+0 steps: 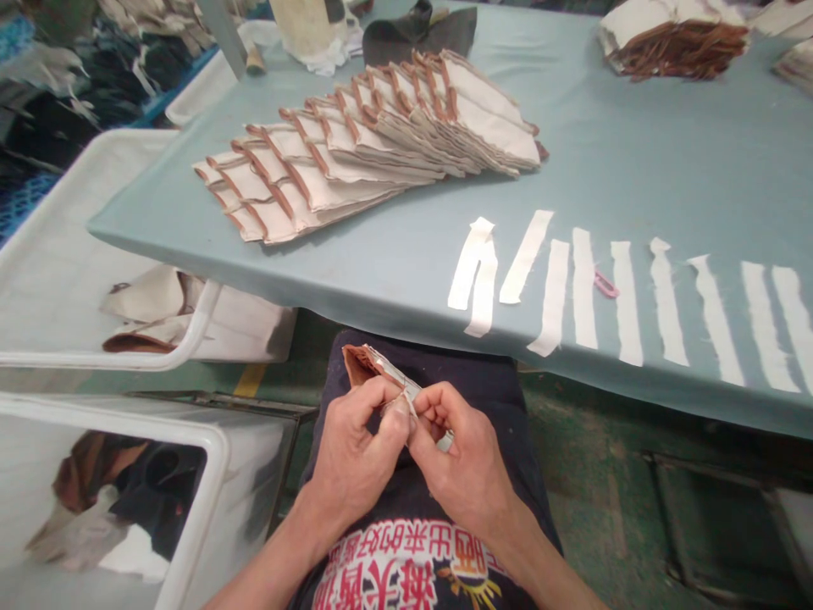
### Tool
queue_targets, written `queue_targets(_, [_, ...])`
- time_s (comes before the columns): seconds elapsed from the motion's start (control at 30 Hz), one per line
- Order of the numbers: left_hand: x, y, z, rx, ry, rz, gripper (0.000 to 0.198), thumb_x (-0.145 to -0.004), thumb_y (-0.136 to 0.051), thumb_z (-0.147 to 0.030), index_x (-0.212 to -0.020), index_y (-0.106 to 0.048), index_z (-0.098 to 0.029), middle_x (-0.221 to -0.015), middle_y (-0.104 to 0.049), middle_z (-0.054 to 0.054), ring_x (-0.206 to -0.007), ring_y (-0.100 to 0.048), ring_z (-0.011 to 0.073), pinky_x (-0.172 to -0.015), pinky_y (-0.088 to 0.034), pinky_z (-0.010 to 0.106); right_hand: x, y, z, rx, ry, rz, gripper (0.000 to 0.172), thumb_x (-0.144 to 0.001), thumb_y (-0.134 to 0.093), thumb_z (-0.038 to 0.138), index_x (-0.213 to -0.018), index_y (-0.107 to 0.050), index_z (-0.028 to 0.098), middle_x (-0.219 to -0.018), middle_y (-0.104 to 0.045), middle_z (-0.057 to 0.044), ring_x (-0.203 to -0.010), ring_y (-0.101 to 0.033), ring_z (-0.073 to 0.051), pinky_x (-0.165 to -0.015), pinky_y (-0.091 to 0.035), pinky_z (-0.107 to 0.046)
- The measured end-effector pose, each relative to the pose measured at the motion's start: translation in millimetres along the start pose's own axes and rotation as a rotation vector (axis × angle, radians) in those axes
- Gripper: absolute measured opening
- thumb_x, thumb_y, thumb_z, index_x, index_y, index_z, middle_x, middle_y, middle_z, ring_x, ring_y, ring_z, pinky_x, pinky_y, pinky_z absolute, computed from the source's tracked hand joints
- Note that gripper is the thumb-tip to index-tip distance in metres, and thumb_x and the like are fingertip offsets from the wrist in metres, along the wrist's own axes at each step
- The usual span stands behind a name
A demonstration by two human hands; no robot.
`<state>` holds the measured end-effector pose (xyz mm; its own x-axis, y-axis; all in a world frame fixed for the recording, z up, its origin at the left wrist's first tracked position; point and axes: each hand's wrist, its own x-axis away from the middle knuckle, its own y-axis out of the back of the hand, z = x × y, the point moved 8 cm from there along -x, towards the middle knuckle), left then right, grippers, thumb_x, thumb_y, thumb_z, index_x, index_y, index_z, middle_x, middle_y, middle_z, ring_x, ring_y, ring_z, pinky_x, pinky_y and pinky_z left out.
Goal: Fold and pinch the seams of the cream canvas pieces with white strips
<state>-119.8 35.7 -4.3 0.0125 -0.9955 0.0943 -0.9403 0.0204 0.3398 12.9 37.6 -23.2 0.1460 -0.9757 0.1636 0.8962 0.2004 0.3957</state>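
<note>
Over my lap, a folded piece of cloth, rust-brown and off-white, is pinched between my two hands. The fingers of my left hand are closed on its near edge, thumb and forefinger together. My right hand grips the same edge from the other side, its fingertips almost touching the left thumb. The fingers cover most of the piece, and whatever fine detail lies between them is hidden. On the table beyond lies a fanned row of similar off-white pieces with rust-brown edges.
White cloth strips lie along the front edge of the blue-green table, with a pink thread snipper among them. Another bundle sits at the back right. White bins with cloth pieces stand at the left.
</note>
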Motion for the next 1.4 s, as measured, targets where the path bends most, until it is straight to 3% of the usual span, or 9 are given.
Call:
queue_targets(0.17, [-4,-3.2,32,0.242,0.18,-0.033,0.028,-0.089,-0.055,-0.03,-0.064,-0.049,-0.019,-0.063,-0.05,-0.004,-0.061,-0.043,0.0117,-0.059,-0.037,0.023,-5,-13,-8,-0.073,-0.103,0.002,0.025,-0.085,-0.061,0.046,-0.078,-0.054,0.023,-0.06,-0.054,0.004,-0.051,-0.05,-0.012,-0.05,-0.037,-0.024])
queue_targets(0.33, [1,-2.5,53,0.566,0.334,0.021,0.038,-0.091,-0.062,-0.045,-0.069,-0.052,-0.017,-0.061,-0.046,-0.005,-0.057,-0.036,0.0095,-0.056,-0.034,0.022,-9,-27,-5,-0.314,-0.195,0.145,0.03,-0.085,-0.063,0.05,-0.081,-0.052,0.023,-0.064,-0.054,0.004,-0.055,-0.05,-0.013,-0.051,-0.041,-0.024])
queue_targets(0.47, [2,10.8,39,0.467,0.247,0.09,0.04,-0.094,-0.063,-0.046,-0.07,-0.057,-0.014,-0.062,-0.048,-0.004,-0.056,-0.036,0.0087,-0.054,-0.032,0.021,-11,-19,6,-0.309,-0.126,0.167,0.024,-0.086,-0.065,0.043,-0.079,-0.054,0.022,-0.063,-0.053,0.005,-0.055,-0.048,-0.012,-0.051,-0.04,-0.023])
queue_targets(0.6, [2,16.1,30,0.384,0.198,0.036,0.04,-0.096,-0.06,-0.045,-0.07,-0.056,-0.015,-0.061,-0.046,-0.004,-0.055,-0.035,0.0085,-0.053,-0.031,0.02,-12,-14,10,-0.207,-0.077,0.133,0.024,-0.086,-0.064,0.044,-0.078,-0.055,0.022,-0.062,-0.053,0.005,-0.053,-0.05,-0.012,-0.05,-0.039,-0.023])
queue_targets(0.8, [6,8.9,26,0.346,0.216,0.012,0.039,-0.093,-0.063,-0.046,-0.07,-0.056,-0.015,-0.06,-0.047,-0.005,-0.054,-0.036,0.0082,-0.05,-0.031,0.019,-2,-4,7,0.0,-0.019,0.019,0.025,-0.087,-0.062,0.046,-0.083,-0.06,0.021,-0.062,-0.055,0.004,-0.054,-0.053,-0.014,-0.055,-0.041,-0.026])
queue_targets(1.07, [8,9.4,14,0.334,0.161,0.02,0.042,-0.095,-0.064,-0.05,-0.073,-0.057,-0.015,-0.066,-0.055,-0.002,-0.06,-0.044,0.0105,-0.059,-0.04,0.021,22,12,-3,0.059,0.066,0.09,0.02,-0.093,-0.057,0.033,-0.076,-0.057,0.022,-0.067,-0.059,0.004,-0.06,-0.055,-0.013,-0.059,-0.039,-0.025])
queue_targets(1.17, [6,1.5,11,0.25,0.133,0.137,0.041,-0.097,-0.06,-0.049,-0.076,-0.06,-0.014,-0.072,-0.06,0.001,-0.064,-0.049,0.0125,-0.063,-0.042,0.023,27,17,-3,0.107,0.135,0.036,0.022,-0.094,-0.057,0.029,-0.073,-0.053,0.022,-0.064,-0.055,0.005,-0.057,-0.053,-0.012,-0.058,-0.036,-0.025])
queue_targets(1.27, [6,-2.3,8,0.051,0.066,0.203,0.043,-0.101,-0.054,-0.045,-0.071,-0.057,-0.015,-0.068,-0.054,-0.001,-0.064,-0.046,0.0125,-0.062,-0.037,0.024,31,18,-2,0.142,0.187,0.0,0.022,-0.093,-0.056,0.026,-0.072,-0.051,0.023,-0.062,-0.053,0.005,-0.055,-0.051,-0.012,-0.056,-0.035,-0.026])
queue_targets(1.4, [5,-1.3,-3,-0.076,-0.061,0.123,0.043,-0.104,-0.047,-0.039,-0.067,-0.048,-0.017,-0.065,-0.045,-0.003,-0.063,-0.04,0.012,-0.061,-0.033,0.025,32,20,-6,0.092,0.171,-0.046,0.022,-0.093,-0.056,0.028,-0.072,-0.051,0.023,-0.062,-0.052,0.006,-0.054,-0.049,-0.012,-0.056,-0.036,-0.025])
